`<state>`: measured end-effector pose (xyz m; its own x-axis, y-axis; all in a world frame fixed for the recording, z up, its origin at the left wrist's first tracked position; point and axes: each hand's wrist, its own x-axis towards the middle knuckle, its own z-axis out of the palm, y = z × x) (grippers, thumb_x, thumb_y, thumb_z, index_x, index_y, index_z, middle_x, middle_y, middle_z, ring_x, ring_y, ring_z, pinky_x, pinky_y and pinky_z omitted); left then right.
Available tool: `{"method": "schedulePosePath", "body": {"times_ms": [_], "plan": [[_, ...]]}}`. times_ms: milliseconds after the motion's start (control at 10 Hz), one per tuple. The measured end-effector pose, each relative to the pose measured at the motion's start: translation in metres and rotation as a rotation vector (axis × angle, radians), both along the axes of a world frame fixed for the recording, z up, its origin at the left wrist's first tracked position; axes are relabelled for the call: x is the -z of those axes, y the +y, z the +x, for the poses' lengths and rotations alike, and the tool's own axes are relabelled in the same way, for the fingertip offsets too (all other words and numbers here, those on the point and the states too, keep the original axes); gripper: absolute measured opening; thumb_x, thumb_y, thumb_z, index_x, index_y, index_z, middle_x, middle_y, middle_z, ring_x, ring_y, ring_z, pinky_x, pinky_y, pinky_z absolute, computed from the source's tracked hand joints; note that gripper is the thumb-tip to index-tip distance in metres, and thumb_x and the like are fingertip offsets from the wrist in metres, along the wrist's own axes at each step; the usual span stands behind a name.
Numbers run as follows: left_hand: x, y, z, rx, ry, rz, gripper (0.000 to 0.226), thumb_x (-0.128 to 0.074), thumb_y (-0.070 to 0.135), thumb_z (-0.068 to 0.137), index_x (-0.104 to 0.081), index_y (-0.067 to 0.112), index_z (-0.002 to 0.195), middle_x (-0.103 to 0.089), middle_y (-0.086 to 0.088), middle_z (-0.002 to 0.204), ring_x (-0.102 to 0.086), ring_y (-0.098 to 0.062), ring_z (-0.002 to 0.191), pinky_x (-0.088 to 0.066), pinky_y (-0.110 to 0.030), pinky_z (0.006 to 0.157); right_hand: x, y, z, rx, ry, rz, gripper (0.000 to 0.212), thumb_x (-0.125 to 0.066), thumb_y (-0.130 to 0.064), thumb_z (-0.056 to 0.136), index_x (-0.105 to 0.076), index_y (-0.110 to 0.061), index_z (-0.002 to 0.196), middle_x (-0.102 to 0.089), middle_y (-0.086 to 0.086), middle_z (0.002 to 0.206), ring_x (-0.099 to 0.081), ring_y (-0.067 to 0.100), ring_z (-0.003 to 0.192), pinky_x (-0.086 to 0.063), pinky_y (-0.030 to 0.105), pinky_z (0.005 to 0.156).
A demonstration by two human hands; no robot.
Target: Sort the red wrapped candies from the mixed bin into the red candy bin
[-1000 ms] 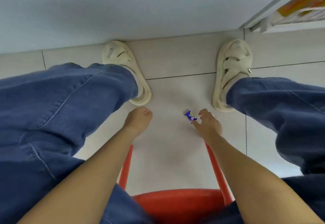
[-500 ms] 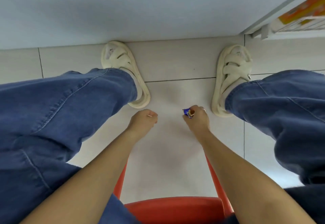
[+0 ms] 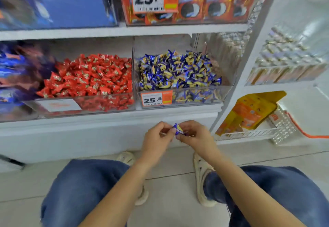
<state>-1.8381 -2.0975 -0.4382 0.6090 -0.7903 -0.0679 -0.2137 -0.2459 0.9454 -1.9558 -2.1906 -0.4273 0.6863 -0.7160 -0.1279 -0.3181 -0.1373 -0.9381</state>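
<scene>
Lifted off the floor, a blue candy [image 3: 178, 129] is now pinched between left hand [image 3: 157, 138] and right hand [image 3: 195, 136], with the blue-and-gold bin [image 3: 195, 96] directly above the grip.

Blue candy [image 3: 178, 129] lifted off floor into both hands.

A single wide-angle view from the person's head looks forward and down at a shop shelf [image 3: 124, 31] close in front. The shelf fills the upper half of the frame (its straight edges bow from the lens), the hands [image 3: 178, 134] sit just below centre, and the floor [image 3: 169, 209] and the person's knees fill the bottom. No second view shares the scene.
</scene>
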Motion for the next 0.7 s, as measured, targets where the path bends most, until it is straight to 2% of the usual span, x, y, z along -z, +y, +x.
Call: {"method": "schedulePosePath", "body": {"times_ms": [100,200,300,400,500,600,700], "plan": [[-0.046,-0.01,0.016,0.009,-0.132,-0.084,0.011,-0.062,0.016,0.09,-0.063,0.024,0.083,-0.064,0.014,0.072,-0.059,-0.003,0.069,-0.046,-0.024,0.07,-0.046,-0.023,0.014,0.046,-0.041,-0.161,0.023,-0.074,-0.009,0.079,-0.062,-0.018,0.095,-0.064,-0.012,0.084,-0.061,0.001,0.076,-0.049,0.021,0.072],[-0.075,-0.02,0.044,-0.045,-0.289,-0.116,0.006,-0.058,0.019,0.093,-0.064,0.022,0.094,-0.064,0.011,0.083,-0.059,-0.004,0.075,-0.044,-0.023,0.071,-0.078,-0.056,0.036,0.099,-0.08,-0.322,0.022,-0.073,-0.015,0.081,-0.059,-0.023,0.096,-0.062,-0.011,0.091,-0.06,0.008,0.087,-0.046,0.027,0.077],[-0.08,-0.025,0.07,-0.096,-0.378,-0.102,0.012,-0.056,0.015,0.094,-0.063,0.024,0.096,-0.062,0.016,0.085,-0.056,0.004,0.077,-0.041,-0.013,0.068,-0.085,-0.089,0.062,0.129,0.05,-0.461,0.022,-0.068,-0.022,0.086,-0.06,-0.02,0.106,-0.064,-0.004,0.106,-0.061,0.016,0.093,-0.048,0.031,0.081],[-0.065,-0.032,0.087,-0.126,-0.397,-0.055,0.015,-0.055,0.011,0.094,-0.066,0.016,0.103,-0.064,0.012,0.093,-0.059,-0.005,0.085,-0.043,-0.014,0.074,-0.073,-0.113,0.086,0.097,0.112,-0.582,0.03,-0.063,-0.024,0.09,-0.059,-0.017,0.118,-0.065,0.0,0.115,-0.061,0.017,0.1,-0.045,0.026,0.08],[-0.046,-0.038,0.096,-0.118,-0.428,-0.008,0.018,-0.056,0.007,0.09,-0.067,0.014,0.104,-0.064,0.008,0.093,-0.058,-0.01,0.086,-0.045,-0.022,0.076,-0.056,-0.121,0.102,-0.016,0.178,-0.592,0.034,-0.061,-0.027,0.091,-0.057,-0.015,0.123,-0.066,0.002,0.116,-0.062,0.019,0.103,-0.049,0.031,0.082],[-0.045,-0.04,0.095,-0.133,-0.503,0.002,0.019,-0.056,0.007,0.089,-0.067,0.015,0.103,-0.06,0.012,0.088,-0.053,-0.009,0.084,-0.037,-0.017,0.07,-0.045,-0.124,0.105,-0.104,0.336,-0.624,0.034,-0.057,-0.033,0.093,-0.06,-0.019,0.124,-0.067,0.003,0.115,-0.064,0.022,0.098,-0.052,0.036,0.082],[-0.045,-0.036,0.089,-0.134,-0.496,0.008,0.019,-0.056,0.008,0.09,-0.067,0.017,0.103,-0.063,0.012,0.094,-0.055,-0.01,0.09,-0.043,-0.021,0.074,-0.045,-0.122,0.1,-0.069,0.257,-0.6,0.028,-0.057,-0.029,0.093,-0.063,-0.02,0.119,-0.066,0.0,0.118,-0.065,0.02,0.097,-0.051,0.031,0.078]]}}
